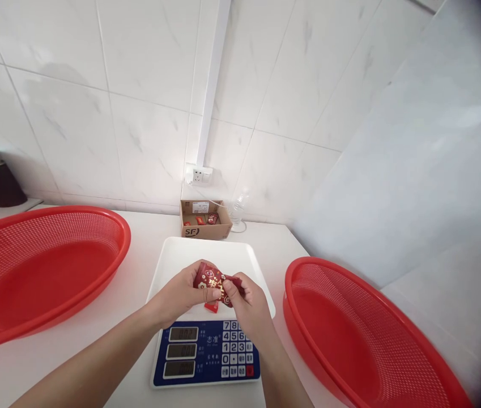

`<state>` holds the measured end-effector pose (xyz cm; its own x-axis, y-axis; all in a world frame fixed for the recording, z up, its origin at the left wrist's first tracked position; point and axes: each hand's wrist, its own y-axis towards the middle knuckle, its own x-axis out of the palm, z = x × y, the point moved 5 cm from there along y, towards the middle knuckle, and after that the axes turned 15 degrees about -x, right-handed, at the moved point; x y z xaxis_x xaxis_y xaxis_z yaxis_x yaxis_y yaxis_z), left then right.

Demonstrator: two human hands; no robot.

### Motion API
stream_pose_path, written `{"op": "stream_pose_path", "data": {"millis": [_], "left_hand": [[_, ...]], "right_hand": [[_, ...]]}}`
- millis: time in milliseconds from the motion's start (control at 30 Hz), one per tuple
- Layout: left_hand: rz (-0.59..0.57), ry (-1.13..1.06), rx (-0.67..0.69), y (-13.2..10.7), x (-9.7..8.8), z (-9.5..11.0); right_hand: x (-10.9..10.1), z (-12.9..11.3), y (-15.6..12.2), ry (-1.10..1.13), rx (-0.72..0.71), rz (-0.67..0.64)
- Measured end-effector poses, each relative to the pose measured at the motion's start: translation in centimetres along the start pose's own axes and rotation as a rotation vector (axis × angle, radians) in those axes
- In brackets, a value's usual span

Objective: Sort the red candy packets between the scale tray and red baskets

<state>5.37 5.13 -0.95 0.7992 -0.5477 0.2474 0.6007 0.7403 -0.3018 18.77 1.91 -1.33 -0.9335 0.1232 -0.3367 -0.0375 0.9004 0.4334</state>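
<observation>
Between my two hands is a dark red packet (212,279) with gold characters and pale flower prints. My left hand (184,288) pinches its left side, thumb across the front. My right hand (245,297) grips its right edge, where the wrapper looks gathered. Both hands are above the white pan of a digital scale (176,260). Under the packet a small bright red wrapped piece (211,307) shows, partly hidden by my hands. In front is the scale's blue panel (206,362), with three displays and a keypad.
Large red mesh baskets stand left (108,226) and right (303,283) of the scale. Behind it, a cardboard box (208,231) holds several red packets, beside a clear plastic bottle (238,209). A dark canister (0,181) stands far left. A wall socket (199,175) is behind the box.
</observation>
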Motion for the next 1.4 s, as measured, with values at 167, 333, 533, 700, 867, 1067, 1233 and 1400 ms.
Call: {"op": "stream_pose_path", "data": {"millis": [167,333,533,700,867,1067,1233,1400], "left_hand": [[0.03,0.011,0.034,0.0,0.1,0.1],[0.072,0.042,0.047,-0.1,0.2,0.1],[-0.033,-0.026,0.011,0.0,0.8,-0.1],[0.016,0.006,-0.026,0.1,0.5,-0.2],[-0.007,-0.01,-0.012,0.0,0.4,-0.2],[0.022,-0.015,-0.003,0.2,0.2,-0.3],[0.043,0.096,-0.002,0.2,0.2,-0.5],[0.142,0.091,0.047,0.0,0.0,-0.2]], "right_hand": [[-0.1,0.4,-0.1,0.039,0.033,0.032],[0.2,-0.1,-0.3,0.073,0.039,-0.079],[0.1,-0.3,-0.6,0.032,-0.008,-0.067],[0.1,-0.7,-0.6,0.01,-0.026,-0.057],[0.3,-1.0,-0.6,0.043,-0.009,-0.052],[0.1,-0.4,-0.6,0.091,0.032,-0.009],[-0.4,-0.2,-0.5,-0.012,0.039,0.079],[-0.6,-0.3,-0.6,-0.063,0.044,0.101]]}}
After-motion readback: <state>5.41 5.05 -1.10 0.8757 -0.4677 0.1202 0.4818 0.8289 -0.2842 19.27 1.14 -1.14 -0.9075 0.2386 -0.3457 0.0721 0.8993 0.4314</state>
